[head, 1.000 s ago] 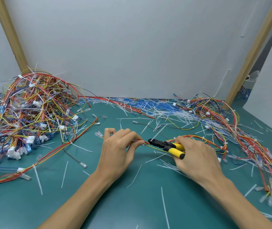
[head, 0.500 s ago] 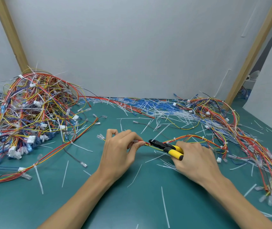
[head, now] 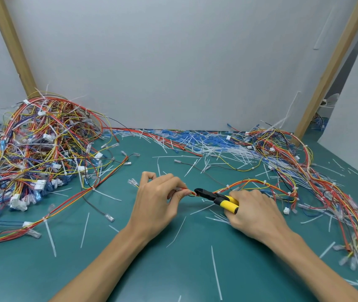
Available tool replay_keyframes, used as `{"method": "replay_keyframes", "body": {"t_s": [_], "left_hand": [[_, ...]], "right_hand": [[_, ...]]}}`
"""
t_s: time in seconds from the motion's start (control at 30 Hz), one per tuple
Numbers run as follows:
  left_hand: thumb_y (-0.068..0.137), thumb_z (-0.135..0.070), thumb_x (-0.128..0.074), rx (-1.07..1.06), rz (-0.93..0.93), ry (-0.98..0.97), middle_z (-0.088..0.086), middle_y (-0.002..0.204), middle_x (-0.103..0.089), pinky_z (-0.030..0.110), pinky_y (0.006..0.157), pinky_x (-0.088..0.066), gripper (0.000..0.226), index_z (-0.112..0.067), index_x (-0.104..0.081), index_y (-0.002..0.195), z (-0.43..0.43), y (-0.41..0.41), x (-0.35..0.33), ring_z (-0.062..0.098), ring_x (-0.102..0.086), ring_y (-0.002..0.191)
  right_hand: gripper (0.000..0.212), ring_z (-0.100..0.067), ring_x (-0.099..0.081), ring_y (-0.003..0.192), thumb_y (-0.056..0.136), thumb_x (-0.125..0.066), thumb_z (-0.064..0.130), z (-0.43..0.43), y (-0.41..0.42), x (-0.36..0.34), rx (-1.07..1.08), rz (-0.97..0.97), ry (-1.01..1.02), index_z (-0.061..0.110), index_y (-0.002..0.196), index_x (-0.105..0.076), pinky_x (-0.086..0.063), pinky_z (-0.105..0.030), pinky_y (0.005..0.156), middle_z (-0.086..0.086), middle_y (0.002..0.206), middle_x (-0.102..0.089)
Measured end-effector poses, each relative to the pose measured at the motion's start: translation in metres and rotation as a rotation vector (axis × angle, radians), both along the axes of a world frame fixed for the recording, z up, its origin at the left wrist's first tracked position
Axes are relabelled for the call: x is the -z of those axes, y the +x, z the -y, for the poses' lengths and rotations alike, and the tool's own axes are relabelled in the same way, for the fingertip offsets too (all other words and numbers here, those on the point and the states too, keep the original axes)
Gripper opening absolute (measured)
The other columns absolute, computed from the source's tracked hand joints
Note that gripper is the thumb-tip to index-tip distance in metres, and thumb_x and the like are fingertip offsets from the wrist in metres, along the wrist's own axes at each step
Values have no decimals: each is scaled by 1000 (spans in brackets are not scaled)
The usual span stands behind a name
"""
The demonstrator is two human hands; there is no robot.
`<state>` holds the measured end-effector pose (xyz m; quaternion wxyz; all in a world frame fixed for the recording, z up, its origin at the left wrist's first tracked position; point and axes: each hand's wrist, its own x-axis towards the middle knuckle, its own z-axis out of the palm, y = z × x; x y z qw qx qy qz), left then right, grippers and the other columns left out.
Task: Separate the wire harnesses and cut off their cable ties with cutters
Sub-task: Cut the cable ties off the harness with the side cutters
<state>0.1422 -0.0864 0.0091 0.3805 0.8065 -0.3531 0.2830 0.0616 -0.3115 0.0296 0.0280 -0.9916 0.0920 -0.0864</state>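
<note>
My left hand (head: 158, 199) pinches the end of a red, orange and yellow wire harness (head: 252, 184) near the middle of the green table. My right hand (head: 254, 212) grips the yellow-handled cutters (head: 217, 198), whose black jaws touch the harness just right of my left fingertips. The harness arcs away to the right behind my right hand, with white cable ties along it. Whether the jaws hold a tie is too small to tell.
A tall tangled heap of harnesses (head: 36, 153) fills the left of the green table (head: 130, 269). More harnesses (head: 326, 192) trail along the right side. Cut white ties (head: 215, 271) lie scattered, thickest at the back (head: 206, 142). Wooden posts (head: 330, 68) frame the grey wall.
Both hands have drifted slightly toward me. The cutter jaws have moved in against the harness end held by my left hand.
</note>
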Motion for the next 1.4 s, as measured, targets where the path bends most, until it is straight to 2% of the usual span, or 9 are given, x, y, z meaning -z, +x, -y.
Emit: {"method": "replay_keyframes", "body": {"t_s": [0.37, 0.5, 0.67, 0.87, 1.03, 1.1, 1.23, 1.33, 1.4], "left_hand": [[93, -38, -64, -58, -18, -22, -15, 70, -59, 39, 79, -36, 15, -28, -67, 82, -6, 8, -3, 5, -49, 60], [92, -36, -66, -221, 8, -93, -13, 71, -57, 39, 81, -37, 11, -29, -66, 84, -20, 22, -11, 6, -52, 64], [91, -32, -60, -435, -32, -248, -8, 86, -60, 47, 90, -36, 10, -24, -64, 87, -32, 30, -16, 20, -58, 87], [94, -32, -51, -417, -86, -392, -5, 94, -54, 49, 87, -38, 14, -20, -56, 91, -33, 29, -19, 24, -49, 94], [94, -31, -49, -401, -80, -405, -5, 94, -51, 51, 86, -38, 14, -19, -56, 91, -32, 29, -20, 24, -46, 94], [94, -32, -48, -397, -92, -413, -4, 94, -51, 52, 86, -38, 15, -19, -55, 90, -33, 29, -21, 24, -46, 95], [92, -29, -46, -386, -128, -452, -1, 93, -52, 51, 86, -37, 16, -16, -54, 87, -34, 30, -20, 26, -46, 95], [87, -26, -42, -310, -155, -526, 3, 79, -48, 39, 76, -33, 21, -12, -48, 73, -35, 32, -19, 19, -43, 83], [87, -24, -43, -178, -220, -623, 6, 68, -40, 38, 67, -29, 30, -8, -40, 62, -35, 30, -19, 15, -38, 70]], "right_hand": [[29, -28, -52, 69, 82, -52, 47, -1, 0, 4, -2, 90, 87, 22, 74, -41, -38, -36, 55, 3, 63, -53], [27, -20, -57, 74, 75, -49, 55, -3, -4, -2, -164, 197, 117, 29, 81, -48, -41, -33, 57, 11, 69, -58], [45, -2, -59, 92, 75, -57, 73, -17, -10, -5, -344, 181, 161, 40, 105, -60, -49, -31, 75, 20, 94, -62], [62, 3, -50, 107, 71, -56, 84, -27, -13, -3, -467, 50, 153, 43, 117, -58, -46, -25, 91, 23, 111, -55], [48, 3, -51, 110, 80, -60, 74, -23, -12, -6, -526, 72, 304, 37, 110, -64, -41, -24, 100, 22, 109, -61], [33, -1, -56, 94, 89, -58, 62, -22, -10, -9, -486, 204, 357, 31, 95, -67, -46, -28, 89, 18, 93, -65], [46, -16, -51, 58, 97, -49, 48, 6, -1, -16, -128, 558, 460, 15, 65, -57, -43, -37, 57, 3, 57, -55], [42, -22, -56, 57, 97, -52, 41, 45, 4, -16, 215, 560, 420, 16, 65, -61, -36, -29, 51, 6, 54, -58], [41, -25, -61, 66, 97, -51, 46, 64, 6, -10, 346, 479, 366, 21, 67, -63, -39, -29, 56, 10, 63, -63]]}}
